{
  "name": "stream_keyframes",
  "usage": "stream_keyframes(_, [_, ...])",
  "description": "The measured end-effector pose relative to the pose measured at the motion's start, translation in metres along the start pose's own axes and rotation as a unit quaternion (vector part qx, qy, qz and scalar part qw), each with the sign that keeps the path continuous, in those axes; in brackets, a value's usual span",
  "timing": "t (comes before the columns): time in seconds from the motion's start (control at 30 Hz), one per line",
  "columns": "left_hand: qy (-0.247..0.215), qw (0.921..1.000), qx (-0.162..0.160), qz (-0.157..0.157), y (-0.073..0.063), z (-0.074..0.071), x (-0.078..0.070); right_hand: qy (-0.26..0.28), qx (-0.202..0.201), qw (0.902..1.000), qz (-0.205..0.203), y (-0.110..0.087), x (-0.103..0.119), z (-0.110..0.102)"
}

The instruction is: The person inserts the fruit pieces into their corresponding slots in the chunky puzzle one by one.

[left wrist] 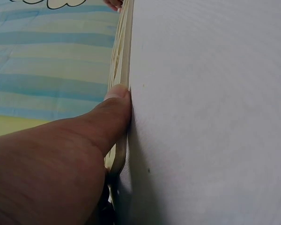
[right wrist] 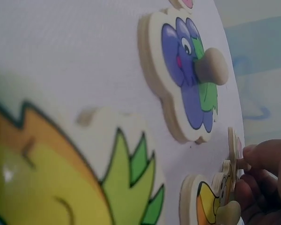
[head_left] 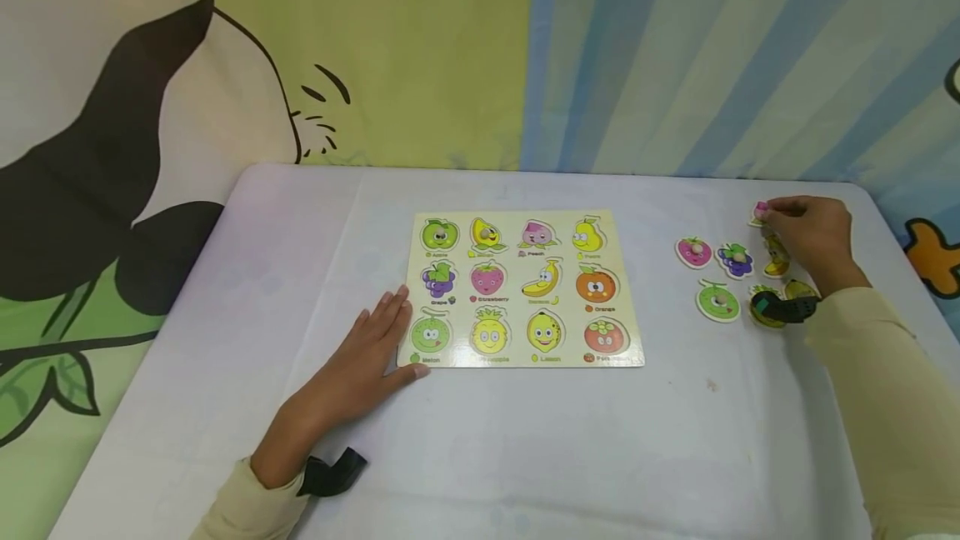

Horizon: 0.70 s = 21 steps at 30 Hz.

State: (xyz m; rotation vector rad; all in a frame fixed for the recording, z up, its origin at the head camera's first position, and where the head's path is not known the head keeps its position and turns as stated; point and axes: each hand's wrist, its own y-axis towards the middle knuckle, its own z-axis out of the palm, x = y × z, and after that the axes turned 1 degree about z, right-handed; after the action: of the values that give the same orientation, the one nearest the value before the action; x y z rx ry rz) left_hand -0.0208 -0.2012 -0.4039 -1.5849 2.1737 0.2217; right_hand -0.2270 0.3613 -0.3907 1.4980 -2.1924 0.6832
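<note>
My left hand point(head_left: 357, 369) lies with fingers extended along the left edge of a fruit puzzle board point(head_left: 517, 269), its thumb point(left wrist: 117, 105) against the board's near edge. Over at the far right, my right hand point(head_left: 816, 236) pinches the wooden knob of a pink peach puzzle piece point(head_left: 757, 213). In the right wrist view, the thumb and fingers point(right wrist: 267, 157) meet at that knob. Just below this hand lie a banana piece point(head_left: 777, 258) and a yellow piece point(head_left: 799, 289), the latter partly covered by the wrist strap.
A strawberry piece point(head_left: 693, 252), a grape piece point(head_left: 735, 261), a melon piece point(head_left: 717, 302) and a pineapple piece point(head_left: 767, 315) lie left of the right arm, knobs up. White cloth point(head_left: 525, 448) covers the table; a printed curtain point(head_left: 420, 57) hangs behind its far edge.
</note>
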Motion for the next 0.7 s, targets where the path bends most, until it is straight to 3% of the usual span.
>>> stream_keyframes(0.7, [0.015, 0.9999, 0.0, -0.005, 0.0, 0.0, 0.0, -0.03, -0.007, 0.9992, -0.027, 0.003, 0.012, 0.0])
